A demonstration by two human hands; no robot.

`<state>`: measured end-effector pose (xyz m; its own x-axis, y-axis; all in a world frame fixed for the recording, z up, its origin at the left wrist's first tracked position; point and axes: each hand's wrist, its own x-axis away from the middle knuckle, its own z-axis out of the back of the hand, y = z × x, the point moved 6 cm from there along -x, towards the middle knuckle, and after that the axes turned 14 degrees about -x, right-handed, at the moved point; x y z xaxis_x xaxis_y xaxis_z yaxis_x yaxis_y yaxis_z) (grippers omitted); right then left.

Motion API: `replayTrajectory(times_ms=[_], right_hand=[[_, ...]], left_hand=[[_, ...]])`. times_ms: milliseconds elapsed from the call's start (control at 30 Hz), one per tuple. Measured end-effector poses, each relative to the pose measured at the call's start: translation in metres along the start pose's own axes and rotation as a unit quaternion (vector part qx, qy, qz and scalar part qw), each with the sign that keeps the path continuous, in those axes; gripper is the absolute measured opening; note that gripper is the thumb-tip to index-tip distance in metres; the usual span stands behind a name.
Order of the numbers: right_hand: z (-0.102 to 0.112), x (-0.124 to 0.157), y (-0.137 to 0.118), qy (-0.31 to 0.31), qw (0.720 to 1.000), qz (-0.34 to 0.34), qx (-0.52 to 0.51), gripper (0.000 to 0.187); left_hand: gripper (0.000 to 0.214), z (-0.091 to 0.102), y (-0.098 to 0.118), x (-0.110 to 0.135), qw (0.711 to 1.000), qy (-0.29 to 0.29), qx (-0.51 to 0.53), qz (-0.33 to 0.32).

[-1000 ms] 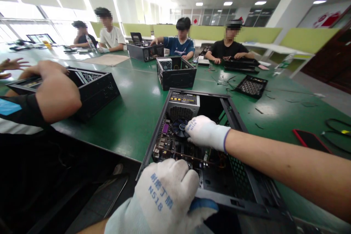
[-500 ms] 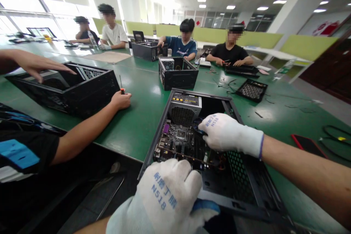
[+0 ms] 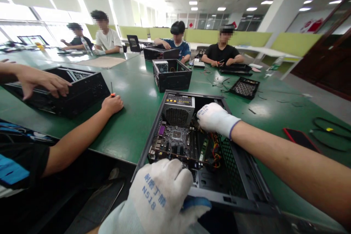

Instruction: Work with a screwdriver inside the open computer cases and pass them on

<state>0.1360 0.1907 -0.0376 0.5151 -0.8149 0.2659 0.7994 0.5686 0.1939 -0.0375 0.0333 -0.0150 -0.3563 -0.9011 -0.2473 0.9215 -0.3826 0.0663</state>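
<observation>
An open black computer case point(image 3: 233, 199) lies on its side in front of me. Inside it are a power supply point(image 3: 178, 114), a motherboard point(image 3: 177, 136) with a purple port, and a loose bundle of coloured cables point(image 3: 216, 155). My left hand point(image 3: 161, 190), in a white glove with a blue palm, grips the case's near edge, thumb outside and fingers over the rim. My gloved right hand point(image 3: 215, 117) reaches into the case beside the power supply, its fingers curled down among the cables. What it pinches there is hidden.
At left, a co-worker's hand point(image 3: 45, 80) rests on another case point(image 3: 74, 95); the other hand point(image 3: 112, 104) holds a screwdriver. A third case point(image 3: 172, 76) stands beyond mine. Rightward lie a black mesh-like panel point(image 3: 245, 87), a red-edged phone-like slab point(image 3: 300, 139) and a black cable point(image 3: 329, 131). Several people sit opposite.
My right hand has moved toward the far side of the case, beside the power supply, uncovering the coloured cables. My left hand keeps its grip. The neighbour's hand has lowered onto their case.
</observation>
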Motion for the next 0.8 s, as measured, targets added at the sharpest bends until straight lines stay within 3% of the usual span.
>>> replayTrajectory(times_ms=[100, 167, 300, 433, 600, 733, 800], right_hand=[[0.010, 0.012, 0.004, 0.096, 0.995, 0.014, -0.005, 0.044], [0.019, 0.025, 0.010, 0.174, 0.984, 0.022, -0.037, 0.049], [0.025, 0.049, 0.023, 0.257, 0.955, 0.018, -0.148, 0.050], [0.020, 0.059, 0.030, 0.280, 0.931, 0.020, -0.235, 0.047], [0.017, 0.062, 0.033, 0.295, 0.907, 0.028, -0.299, 0.044], [0.020, 0.066, 0.034, 0.303, 0.896, 0.040, -0.323, 0.043], [0.021, 0.067, 0.036, 0.305, 0.892, 0.044, -0.330, 0.044]], left_hand=[[0.026, -0.009, 0.060, 0.040, 1.000, 0.002, 0.003, -0.024], [0.024, -0.003, 0.074, 0.046, 1.000, 0.009, 0.002, -0.028], [0.021, 0.017, 0.066, 0.026, 0.999, 0.000, 0.026, -0.027], [0.023, 0.022, 0.056, -0.007, 0.999, -0.022, 0.011, -0.023], [0.028, -0.011, 0.047, -0.060, 0.984, -0.136, -0.102, -0.055], [0.040, -0.049, 0.037, -0.100, 0.944, -0.275, -0.169, -0.068], [0.044, -0.064, 0.036, -0.117, 0.926, -0.316, -0.187, -0.085]])
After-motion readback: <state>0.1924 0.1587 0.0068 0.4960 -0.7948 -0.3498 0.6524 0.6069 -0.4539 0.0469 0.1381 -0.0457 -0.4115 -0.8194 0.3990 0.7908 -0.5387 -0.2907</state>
